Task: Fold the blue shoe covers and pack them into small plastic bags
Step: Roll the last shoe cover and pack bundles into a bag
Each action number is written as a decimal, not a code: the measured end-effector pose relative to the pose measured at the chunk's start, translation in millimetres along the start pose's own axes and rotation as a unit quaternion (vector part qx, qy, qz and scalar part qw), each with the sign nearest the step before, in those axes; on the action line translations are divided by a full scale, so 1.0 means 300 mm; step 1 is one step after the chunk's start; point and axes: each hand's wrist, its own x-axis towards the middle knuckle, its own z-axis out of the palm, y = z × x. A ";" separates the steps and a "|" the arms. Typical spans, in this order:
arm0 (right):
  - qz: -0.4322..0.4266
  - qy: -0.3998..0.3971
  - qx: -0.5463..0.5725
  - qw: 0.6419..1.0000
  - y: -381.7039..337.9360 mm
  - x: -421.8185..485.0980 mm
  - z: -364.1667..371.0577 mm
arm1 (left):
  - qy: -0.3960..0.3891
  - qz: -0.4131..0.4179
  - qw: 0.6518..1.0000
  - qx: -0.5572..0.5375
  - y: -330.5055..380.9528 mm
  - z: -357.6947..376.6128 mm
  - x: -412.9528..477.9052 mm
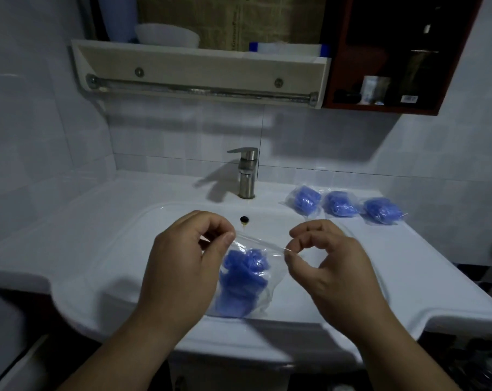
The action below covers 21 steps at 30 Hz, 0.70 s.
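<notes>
Sink [291, 300]: centre of the frame, set in the tabletop [78, 221], which runs out to both sides.
Faucet [247, 173]: on the tabletop just behind the sink, centre.
Packed bags [340, 204]: three in a row on the tabletop, right of the faucet.
Hands: left hand [182, 266] and right hand [332, 266] side by side over the sink, lower centre.
Bag [256, 242]: between the hands, each pinching its top edge.
Shoe covers [239, 280]: inside that bag.
Shelf [199, 66]: on the wall above the faucet, upper centre; bowl [167, 35] on its left part.
Cabinet [394, 52]: upper right, against the shelf's right end.
</notes>
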 end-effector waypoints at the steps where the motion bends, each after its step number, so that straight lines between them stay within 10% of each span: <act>1: 0.005 0.001 0.001 1.000 0.004 0.001 -0.007 | 0.003 -0.011 1.000 -0.006 -0.004 0.001 0.002; 10: 0.114 0.053 0.140 0.982 0.072 0.011 -0.050 | 0.019 -0.110 0.993 -0.042 -0.016 -0.001 0.024; 16: 0.198 -0.215 0.210 0.933 0.029 -0.027 0.001 | 0.045 -0.211 0.968 -0.130 -0.009 0.048 0.025; 21: 0.233 -0.217 0.324 0.891 0.025 -0.025 -0.018 | 0.081 -0.268 0.943 -0.177 -0.022 0.071 0.030</act>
